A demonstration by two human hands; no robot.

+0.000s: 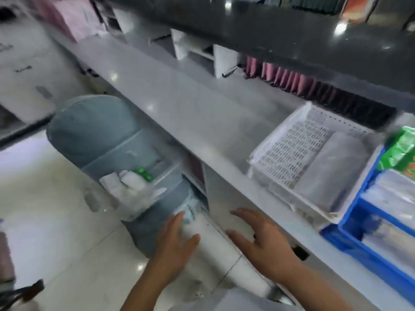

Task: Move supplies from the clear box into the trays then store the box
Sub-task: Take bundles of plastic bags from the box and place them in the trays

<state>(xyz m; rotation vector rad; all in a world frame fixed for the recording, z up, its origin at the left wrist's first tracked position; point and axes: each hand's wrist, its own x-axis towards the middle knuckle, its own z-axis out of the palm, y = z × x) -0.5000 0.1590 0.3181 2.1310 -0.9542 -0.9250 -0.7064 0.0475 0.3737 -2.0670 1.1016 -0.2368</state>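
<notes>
Clear plastic, thin-walled and glossy, makes up the clear box [134, 189], which sits low on the left, on top of a grey-blue padded chair [94, 131] pushed against the front of the worktop [179, 122]. The picture is blurred with motion, so its edges are hard to trace; white packets [125, 185] and a small green item [144, 172] lie inside it. It looks light and fairly stiff, though such walls may flex and feel slick, so I would take it by 2 opposite rims or long sides, 1 hand each, and keep it level so the loose supplies do not slide out.

Both hands are empty. The left hand [177, 241] reaches toward the near end of the chair with fingers spread wide, close to the box but not on it. The right hand [258, 239] hovers, open and spread, in front of the worktop edge, apart from the box.

On the worktop to the right stand a white perforated tray [289, 142] holding a grey flat pack [332, 167], and beside it blue trays [350, 221] with clear-wrapped goods and a green packet [402, 144].
</notes>
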